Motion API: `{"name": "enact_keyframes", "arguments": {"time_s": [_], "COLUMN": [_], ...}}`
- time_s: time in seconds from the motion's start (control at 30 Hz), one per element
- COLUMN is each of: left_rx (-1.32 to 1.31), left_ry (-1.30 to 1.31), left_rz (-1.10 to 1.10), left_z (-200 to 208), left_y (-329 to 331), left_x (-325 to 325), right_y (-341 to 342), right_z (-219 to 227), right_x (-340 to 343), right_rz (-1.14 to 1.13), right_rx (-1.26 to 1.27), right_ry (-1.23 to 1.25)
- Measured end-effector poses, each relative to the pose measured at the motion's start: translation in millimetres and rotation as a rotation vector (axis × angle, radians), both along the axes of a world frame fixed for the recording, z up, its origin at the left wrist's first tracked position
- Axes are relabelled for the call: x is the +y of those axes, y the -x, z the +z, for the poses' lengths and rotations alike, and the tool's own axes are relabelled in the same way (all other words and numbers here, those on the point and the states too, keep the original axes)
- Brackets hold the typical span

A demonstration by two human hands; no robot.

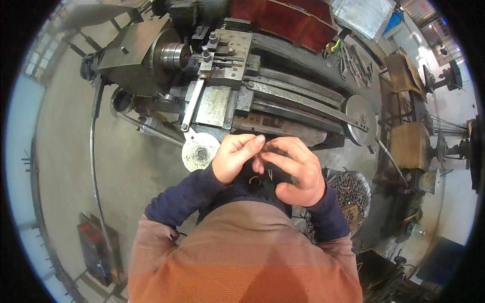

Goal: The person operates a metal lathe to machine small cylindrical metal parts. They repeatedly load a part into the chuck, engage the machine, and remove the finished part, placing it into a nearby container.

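Observation:
My left hand (235,155) and my right hand (295,171) meet close in front of my chest. Their fingertips pinch one small dark metal part (266,148) between them; its shape is too small to tell. Both hands hover above the front of a grey metal lathe (222,101). The lathe's chuck (174,54) and tool post (225,50) lie further off, beyond my hands. A round handwheel (199,151) sits just left of my left hand.
A bin of dark metal scrap pieces (348,189) stands by my right elbow. A second round handwheel (359,120) is at the lathe's right end. Hand tools (351,58) lie on a bench behind. Brown stands (409,144) are at right; a red box (96,247) rests on the concrete floor.

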State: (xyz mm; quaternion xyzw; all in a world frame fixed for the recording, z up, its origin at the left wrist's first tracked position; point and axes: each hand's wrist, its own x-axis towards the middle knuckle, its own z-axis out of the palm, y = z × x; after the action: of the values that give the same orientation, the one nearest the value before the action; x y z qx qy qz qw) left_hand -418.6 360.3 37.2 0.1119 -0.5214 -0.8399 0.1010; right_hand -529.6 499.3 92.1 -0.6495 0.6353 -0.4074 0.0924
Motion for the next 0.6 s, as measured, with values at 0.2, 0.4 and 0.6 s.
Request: {"name": "enact_keyframes", "arguments": {"time_s": [0.2, 0.4, 0.6], "left_rx": [-0.045, 0.018, 0.062], "left_ry": [0.709, 1.057, 1.002], "left_rz": [0.067, 0.088, 0.034], "left_z": [14.2, 16.3, 13.3], "left_y": [-5.0, -4.9, -9.1], "left_x": [-14.5, -19.0, -23.9], "right_y": [-2.6, -2.7, 3.0], "right_z": [-3.3, -12.5, -26.5], "right_x": [-6.9, -10.4, -12.3], "right_rz": [-0.026, 0.033, 0.084], "right_rx": [0.127, 0.075, -0.054], "right_ry": [0.026, -0.032, -0.06]}}
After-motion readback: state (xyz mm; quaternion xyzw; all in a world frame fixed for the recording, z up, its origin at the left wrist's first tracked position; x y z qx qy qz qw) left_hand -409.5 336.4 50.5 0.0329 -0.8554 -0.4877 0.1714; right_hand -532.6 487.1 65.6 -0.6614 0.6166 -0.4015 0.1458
